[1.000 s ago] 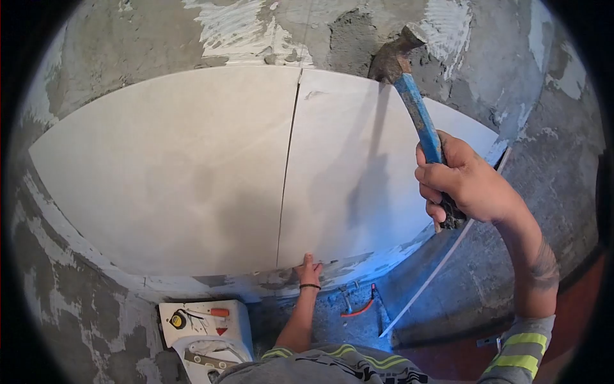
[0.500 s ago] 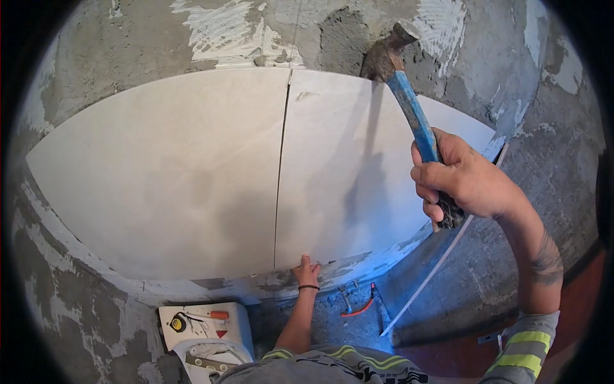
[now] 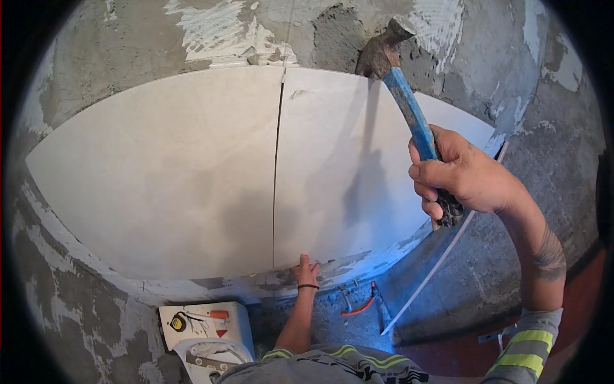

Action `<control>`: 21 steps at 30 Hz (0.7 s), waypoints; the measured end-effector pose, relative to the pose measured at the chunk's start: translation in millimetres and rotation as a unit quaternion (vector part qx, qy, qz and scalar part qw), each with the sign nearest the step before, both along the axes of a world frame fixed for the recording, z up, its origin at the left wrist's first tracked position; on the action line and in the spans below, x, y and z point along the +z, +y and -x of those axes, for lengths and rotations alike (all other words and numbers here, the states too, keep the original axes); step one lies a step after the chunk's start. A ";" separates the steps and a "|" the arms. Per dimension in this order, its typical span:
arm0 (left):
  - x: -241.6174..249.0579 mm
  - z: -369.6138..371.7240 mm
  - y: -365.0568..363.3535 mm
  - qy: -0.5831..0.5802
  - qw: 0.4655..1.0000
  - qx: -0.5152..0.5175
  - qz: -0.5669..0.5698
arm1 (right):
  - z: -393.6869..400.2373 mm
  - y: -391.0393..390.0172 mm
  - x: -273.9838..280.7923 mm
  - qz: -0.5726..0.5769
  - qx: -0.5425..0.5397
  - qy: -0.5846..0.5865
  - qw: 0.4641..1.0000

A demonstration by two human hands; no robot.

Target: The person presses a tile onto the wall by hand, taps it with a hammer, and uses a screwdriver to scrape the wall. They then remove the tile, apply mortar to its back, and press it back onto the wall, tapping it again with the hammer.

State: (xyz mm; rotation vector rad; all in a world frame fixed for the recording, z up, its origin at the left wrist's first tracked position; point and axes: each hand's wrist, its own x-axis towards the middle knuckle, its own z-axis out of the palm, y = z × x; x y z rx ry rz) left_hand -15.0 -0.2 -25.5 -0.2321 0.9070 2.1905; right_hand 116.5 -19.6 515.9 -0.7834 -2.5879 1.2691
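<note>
Only slightly, two large pale rectangular tiles, left (image 3: 179,179) and right (image 3: 358,134), have slid leftward in view since a second ago, along with a blue-handled, rust-brown claw hammer (image 3: 412,112); the left hand (image 3: 307,274) sits in nearly the same spot. A narrow dark gap (image 3: 277,147) separates the tiles, widest near the top. Rough grey wall (image 3: 147,38) borders their upper edges. The right hand (image 3: 470,169) has its grip clamped around the hammer's dark lower handle; the hammer's head overlaps the right tile's top edge in view, though contact cannot be told. The left grip is spread, fingers at that tile's lower edge. Between the hands, the tile face lies open. Lettering on the grey shirt (image 3: 320,368) is partly cut off and unreadable; the yellow-and-black tape measure's (image 3: 179,322) label is too small to read.
</note>
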 end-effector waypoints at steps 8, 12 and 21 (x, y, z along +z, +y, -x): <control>-12.4 3.9 7.1 -0.035 0.999 0.010 0.004 | -0.1 5.0 0.0 0.022 0.008 0.000 1.000; -15.5 -0.7 7.9 -0.029 1.000 0.012 0.003 | -7.3 10.8 23.9 -0.068 -0.011 -0.059 0.996; -2.4 1.8 4.7 0.003 1.000 0.003 0.028 | -1.1 8.1 -39.8 -0.261 -0.046 0.121 0.957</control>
